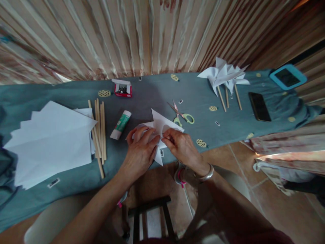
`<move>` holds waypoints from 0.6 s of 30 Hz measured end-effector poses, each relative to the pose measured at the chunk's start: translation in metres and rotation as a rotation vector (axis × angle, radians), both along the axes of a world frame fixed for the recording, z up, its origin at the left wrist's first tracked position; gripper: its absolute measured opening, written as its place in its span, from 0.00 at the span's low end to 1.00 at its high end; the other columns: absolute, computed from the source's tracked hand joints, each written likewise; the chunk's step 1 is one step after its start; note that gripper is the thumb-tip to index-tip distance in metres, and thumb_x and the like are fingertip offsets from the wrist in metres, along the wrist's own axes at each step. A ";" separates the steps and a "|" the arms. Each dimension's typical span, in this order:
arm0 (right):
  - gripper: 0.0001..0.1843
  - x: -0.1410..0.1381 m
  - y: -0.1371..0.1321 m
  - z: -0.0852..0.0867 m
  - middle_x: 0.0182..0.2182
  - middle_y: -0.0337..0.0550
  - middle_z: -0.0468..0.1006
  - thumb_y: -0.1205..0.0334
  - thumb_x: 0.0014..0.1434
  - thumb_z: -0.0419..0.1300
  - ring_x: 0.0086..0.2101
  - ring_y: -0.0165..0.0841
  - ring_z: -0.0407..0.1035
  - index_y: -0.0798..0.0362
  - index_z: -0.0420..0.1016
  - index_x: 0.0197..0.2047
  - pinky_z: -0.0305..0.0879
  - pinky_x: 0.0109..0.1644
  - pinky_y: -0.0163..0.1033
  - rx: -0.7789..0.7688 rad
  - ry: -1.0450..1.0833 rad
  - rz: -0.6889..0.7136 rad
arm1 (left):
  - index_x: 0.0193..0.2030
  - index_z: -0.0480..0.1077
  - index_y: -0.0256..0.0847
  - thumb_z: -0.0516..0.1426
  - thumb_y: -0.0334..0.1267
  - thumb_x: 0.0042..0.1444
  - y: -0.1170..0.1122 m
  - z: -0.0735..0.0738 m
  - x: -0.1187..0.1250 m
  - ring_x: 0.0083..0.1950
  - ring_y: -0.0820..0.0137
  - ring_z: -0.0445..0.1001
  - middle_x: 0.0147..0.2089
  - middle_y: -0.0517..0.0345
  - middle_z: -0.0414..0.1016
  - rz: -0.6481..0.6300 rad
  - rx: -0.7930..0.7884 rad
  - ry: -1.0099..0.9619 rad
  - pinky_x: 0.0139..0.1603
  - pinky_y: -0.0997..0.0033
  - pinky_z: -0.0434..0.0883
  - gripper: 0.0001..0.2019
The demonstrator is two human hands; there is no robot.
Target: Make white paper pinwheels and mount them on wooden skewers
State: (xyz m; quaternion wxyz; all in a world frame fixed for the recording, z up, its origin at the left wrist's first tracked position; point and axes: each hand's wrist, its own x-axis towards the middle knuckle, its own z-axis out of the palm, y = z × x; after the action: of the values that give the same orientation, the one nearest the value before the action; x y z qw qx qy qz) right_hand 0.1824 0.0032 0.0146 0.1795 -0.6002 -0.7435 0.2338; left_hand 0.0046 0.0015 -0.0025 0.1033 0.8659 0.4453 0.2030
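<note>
A partly folded white paper pinwheel (157, 121) lies near the front edge of the cloth-covered table, its pointed blades sticking out around my fingers. My left hand (142, 144) lies over its left side, fingers bent, holding the paper with the fingertips near the centre. From the right, my right hand (181, 144) pinches at the pinwheel's middle; anything small between those fingertips is hidden. Scissors with green handles (180, 114) lie partly open just beyond the paper. To the left of my left hand is a green and white glue stick (121, 124).
White paper sheets (54, 142) and several wooden sticks (103, 132) lie on the left. A small open red box (123, 89) of dark items stands at the back. Finished pinwheels on sticks (224, 76), a phone (259, 106) and a blue-framed device (288, 77) are on the right.
</note>
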 end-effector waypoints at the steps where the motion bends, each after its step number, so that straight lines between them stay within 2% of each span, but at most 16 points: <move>1: 0.04 0.000 0.000 -0.001 0.30 0.43 0.78 0.64 0.62 0.57 0.31 0.33 0.73 0.55 0.71 0.39 0.65 0.38 0.36 0.006 0.001 0.001 | 0.51 0.72 0.40 0.52 0.35 0.62 0.000 0.000 0.000 0.62 0.51 0.61 0.57 0.45 0.71 0.002 -0.002 -0.001 0.60 0.41 0.56 0.14; 7: 0.04 0.001 0.001 -0.001 0.31 0.44 0.78 0.64 0.62 0.57 0.32 0.34 0.74 0.55 0.72 0.39 0.65 0.38 0.37 0.016 -0.015 0.007 | 0.52 0.71 0.39 0.52 0.35 0.62 0.001 0.000 0.001 0.61 0.50 0.61 0.57 0.45 0.71 -0.006 0.024 0.032 0.60 0.41 0.57 0.14; 13: 0.04 0.000 0.003 0.001 0.30 0.43 0.78 0.65 0.61 0.58 0.31 0.34 0.73 0.55 0.72 0.39 0.64 0.36 0.36 -0.003 -0.059 0.021 | 0.51 0.72 0.42 0.52 0.35 0.61 0.001 -0.001 0.001 0.61 0.51 0.62 0.57 0.47 0.71 -0.001 0.035 0.041 0.60 0.42 0.57 0.13; 18: 0.04 -0.002 0.002 0.001 0.30 0.45 0.78 0.65 0.62 0.57 0.31 0.34 0.72 0.56 0.72 0.39 0.63 0.36 0.37 0.023 -0.124 0.030 | 0.50 0.72 0.37 0.52 0.34 0.61 0.002 0.001 0.004 0.62 0.50 0.62 0.57 0.44 0.72 -0.009 0.028 0.044 0.62 0.40 0.55 0.13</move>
State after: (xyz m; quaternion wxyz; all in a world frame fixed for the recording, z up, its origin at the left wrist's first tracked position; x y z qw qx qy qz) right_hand 0.1803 0.0054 0.0159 0.1362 -0.6001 -0.7649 0.1902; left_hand 0.0091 0.0039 -0.0016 0.0822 0.8736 0.4406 0.1897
